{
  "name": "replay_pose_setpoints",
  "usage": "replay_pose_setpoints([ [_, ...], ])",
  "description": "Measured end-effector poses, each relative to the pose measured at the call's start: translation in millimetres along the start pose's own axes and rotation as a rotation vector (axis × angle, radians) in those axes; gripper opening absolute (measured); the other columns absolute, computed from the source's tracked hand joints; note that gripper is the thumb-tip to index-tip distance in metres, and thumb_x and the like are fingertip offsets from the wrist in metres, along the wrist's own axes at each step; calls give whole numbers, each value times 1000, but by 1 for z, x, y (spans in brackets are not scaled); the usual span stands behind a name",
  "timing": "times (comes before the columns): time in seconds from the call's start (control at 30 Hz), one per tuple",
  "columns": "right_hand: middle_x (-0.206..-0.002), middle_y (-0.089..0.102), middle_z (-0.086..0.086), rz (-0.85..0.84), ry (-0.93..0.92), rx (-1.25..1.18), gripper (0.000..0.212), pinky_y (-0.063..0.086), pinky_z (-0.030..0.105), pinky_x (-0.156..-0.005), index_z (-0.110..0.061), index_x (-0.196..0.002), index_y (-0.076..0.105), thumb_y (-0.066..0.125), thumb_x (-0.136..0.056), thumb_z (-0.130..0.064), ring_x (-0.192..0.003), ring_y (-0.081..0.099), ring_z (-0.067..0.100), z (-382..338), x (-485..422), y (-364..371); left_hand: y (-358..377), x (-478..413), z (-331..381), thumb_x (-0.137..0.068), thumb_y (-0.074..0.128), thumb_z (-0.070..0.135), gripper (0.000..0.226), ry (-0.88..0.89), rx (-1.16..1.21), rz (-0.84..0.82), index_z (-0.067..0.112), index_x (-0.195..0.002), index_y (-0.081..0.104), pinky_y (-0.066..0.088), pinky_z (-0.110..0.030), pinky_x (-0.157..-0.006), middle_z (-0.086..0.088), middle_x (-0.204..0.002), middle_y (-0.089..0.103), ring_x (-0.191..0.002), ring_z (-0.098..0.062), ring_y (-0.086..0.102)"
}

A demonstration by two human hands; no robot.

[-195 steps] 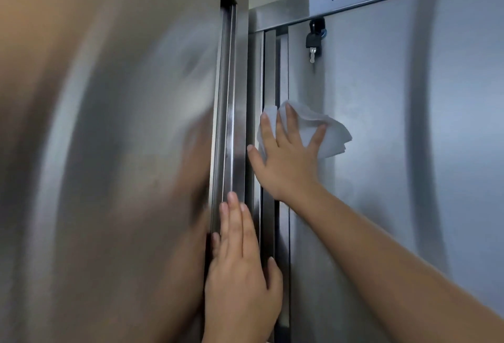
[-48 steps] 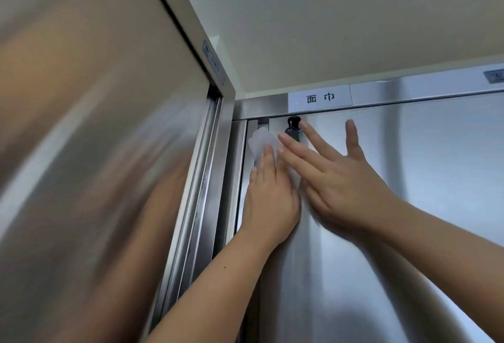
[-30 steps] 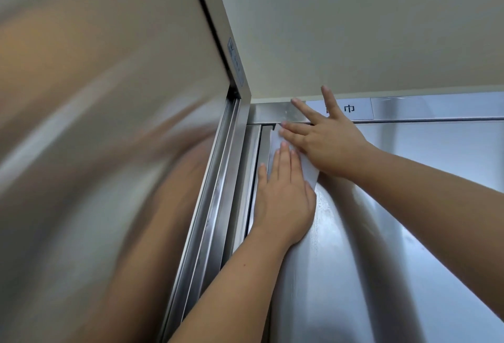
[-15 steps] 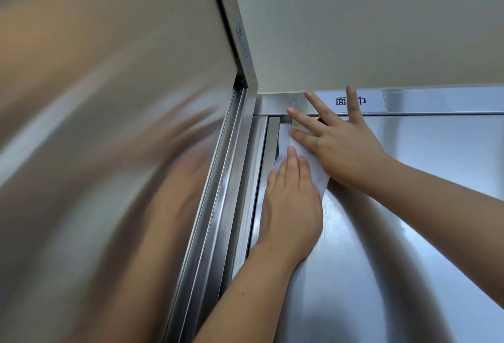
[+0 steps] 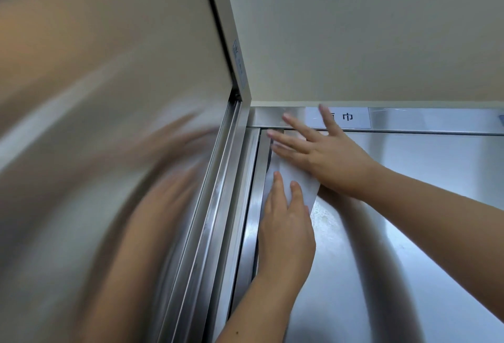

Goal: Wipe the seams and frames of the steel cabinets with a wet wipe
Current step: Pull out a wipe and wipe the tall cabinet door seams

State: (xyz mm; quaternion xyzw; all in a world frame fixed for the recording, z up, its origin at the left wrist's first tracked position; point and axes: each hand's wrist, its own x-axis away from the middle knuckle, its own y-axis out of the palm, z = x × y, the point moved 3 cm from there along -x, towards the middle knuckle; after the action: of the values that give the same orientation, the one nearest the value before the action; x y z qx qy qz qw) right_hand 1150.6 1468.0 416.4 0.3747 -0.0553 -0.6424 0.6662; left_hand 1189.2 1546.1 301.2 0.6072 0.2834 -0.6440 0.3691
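A: From the head camera, where do we stand in the job?

B: We judge that we are at the top left corner of the right-hand brushed steel cabinet door [image 5: 409,233]. We are working the thin white wet wipe [image 5: 296,179] along the door's edge, just beside the vertical steel frame strip [image 5: 253,211] and its dark seam.

A: And our hands?

B: Neither grasps anything. Our left hand [image 5: 286,229] lies flat with straight fingers on the lower part of the wipe, pressing it to the door. Our right hand [image 5: 331,157] is spread flat above it, palm on the wipe's upper part. Its fingertips reach the horizontal steel top rail [image 5: 436,120] and partly cover the white printed label [image 5: 350,117].

A: How does the wipe look?

B: It is flattened into a smooth sheet between the two hands, with its left edge at the seam. Just below it the steel shows a mottled, damp-looking patch [image 5: 324,214].

A: What should come next?

B: Probably we slide the wipe into the corner and along the seam. That calls for firm, even pressure, so the thin sheet does not bunch or slip from under our palms. The left-hand steel cabinet door [image 5: 109,138] shows only blurred reflections of our arms.
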Motion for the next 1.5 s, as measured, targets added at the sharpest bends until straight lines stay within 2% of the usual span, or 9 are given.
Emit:
replay_pose_setpoints([
  [0.1,-123,63,3,-7,-142,-140,51,24,55,-106,-12,-114,67,29,-80,-10,-114,59,28,-6,2,0,-7,0,6,-100,37,19,44,4,84,-73,10,-143,36,25,-34,-110,-16,-155,10,-143,-28,12],
  [0.2,-113,69,2,-63,-170,-212,50,41,58,-91,-13,-111,69,31,-80,-13,-103,66,25,-9,-1,-2,-10,0,7,-100,34,21,48,-37,150,-95,15,-147,26,15,-30,-113,-9,-157,-3,-144,-21,-2],
  [0.4,-103,71,4,-92,-170,-183,54,11,50,-106,-10,-106,71,27,-76,-8,-96,67,34,-1,-10,0,-12,10,6,-80,4,49,77,-129,271,-100,18,-144,34,19,-28,-111,-7,-155,14,-143,-21,14],
  [0.6,-88,71,-1,-149,-219,-63,55,16,61,-106,-16,-96,74,24,-76,-7,-101,65,34,6,-18,1,-18,9,10,-99,21,29,49,-151,306,-181,18,-147,26,10,-21,-112,0,-157,4,-144,-14,4],
  [0.73,-88,70,-3,-193,-167,-8,54,15,72,-90,-19,-95,74,24,-78,-7,-108,62,35,7,-18,5,-18,2,8,-100,32,15,52,-144,279,-223,22,-149,16,7,-17,-109,6,-157,-7,-143,-11,-5],
  [1.03,-77,64,1,-121,-117,-75,49,-4,59,-107,-16,-95,72,26,-81,-3,-115,56,38,-16,-2,3,-22,37,14,-100,30,18,55,-149,171,-264,23,-150,7,-1,-13,-103,-1,-155,-16,-143,-16,-9],
  [1.27,-135,45,-5,-528,-85,92,46,-29,57,-86,-25,-140,37,25,-98,-12,-144,3,34,-4,-25,0,-21,2,18,-97,33,10,62,-134,82,-356,20,-149,1,9,-29,-111,-8,-154,-19,-142,-24,-9],
  [1.37,-121,55,-3,-478,-56,47,50,-28,59,-96,-20,-132,50,24,-92,-9,-140,23,36,-11,-16,-1,-21,12,16,-96,32,10,63,-129,89,-347,21,-149,0,7,-29,-112,-8,-154,-20,-142,-23,-12],
  [1.5,-87,66,2,-211,-104,-26,50,0,60,-105,-15,-100,71,27,-79,-6,-115,57,38,-17,-2,-3,-21,31,18,-96,31,10,64,-148,75,-340,20,-149,-3,4,-31,-113,-9,-153,-21,-141,-25,-12],
])
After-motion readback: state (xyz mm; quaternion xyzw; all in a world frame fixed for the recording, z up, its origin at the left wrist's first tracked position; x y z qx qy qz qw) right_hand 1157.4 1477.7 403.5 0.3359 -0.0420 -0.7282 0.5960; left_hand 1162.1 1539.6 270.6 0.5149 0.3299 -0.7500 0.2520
